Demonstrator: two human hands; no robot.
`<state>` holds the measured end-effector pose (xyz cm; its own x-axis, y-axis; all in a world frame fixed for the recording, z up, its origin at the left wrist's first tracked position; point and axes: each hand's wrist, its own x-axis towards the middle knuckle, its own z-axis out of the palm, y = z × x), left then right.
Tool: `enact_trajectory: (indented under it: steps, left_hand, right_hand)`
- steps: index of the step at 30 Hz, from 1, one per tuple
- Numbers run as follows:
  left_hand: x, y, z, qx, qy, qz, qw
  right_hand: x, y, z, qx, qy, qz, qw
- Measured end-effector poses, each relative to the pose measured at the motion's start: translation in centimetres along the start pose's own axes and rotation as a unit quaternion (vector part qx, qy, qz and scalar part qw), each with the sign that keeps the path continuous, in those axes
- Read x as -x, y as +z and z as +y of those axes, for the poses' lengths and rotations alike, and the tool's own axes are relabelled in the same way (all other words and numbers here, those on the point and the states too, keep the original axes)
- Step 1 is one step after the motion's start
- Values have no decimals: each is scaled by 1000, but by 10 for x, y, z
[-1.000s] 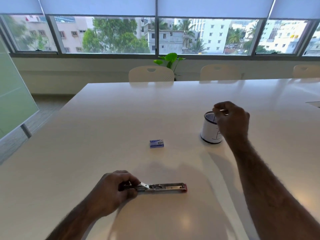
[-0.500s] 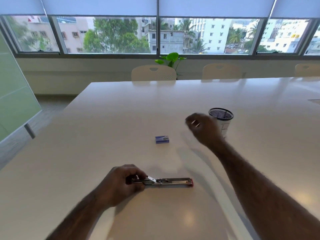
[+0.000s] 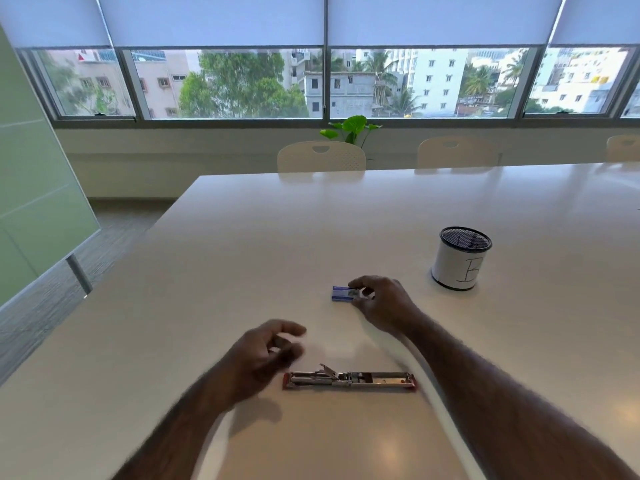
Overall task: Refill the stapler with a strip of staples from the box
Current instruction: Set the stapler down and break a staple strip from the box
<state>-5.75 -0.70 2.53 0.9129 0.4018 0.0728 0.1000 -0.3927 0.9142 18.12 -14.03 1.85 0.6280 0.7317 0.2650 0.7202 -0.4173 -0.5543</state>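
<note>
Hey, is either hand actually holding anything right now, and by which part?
The right hand pinches the staple box at its right end. The left hand holds nothing, blurred, just off the stapler.

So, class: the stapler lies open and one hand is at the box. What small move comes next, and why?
Probably slide the staple box open with the right hand, already touching it; the opened stapler lies flat, released by the left hand.

Left hand (image 3: pixel 263 355) motion-blurred; staple box (image 3: pixel 343 293) partly hidden under right hand (image 3: pixel 381 303)
</note>
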Motion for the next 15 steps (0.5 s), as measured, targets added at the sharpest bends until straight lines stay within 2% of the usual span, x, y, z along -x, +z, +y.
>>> enact_trajectory:
  steps: [2,4,7,10,15]
  left_hand:
    - [-18,-1,-5,78,-37,82,993]
    - [-39,1,-5,43,-49,113,991]
    - [-65,6,-8,-110,9,84,990]
    - [-84,18,-6,-209,57,36,976]
    - [-100,22,-10,-234,106,17,966]
  right_hand:
    - [6,0,0,-20,-2,8,1000]
    - [9,0,0,-48,-2,-1,999]
    - [8,0,-3,-61,-18,-54,997]
    - [4,2,-5,-63,-33,-79,994]
    - [-1,4,-4,-84,-50,-94,991]
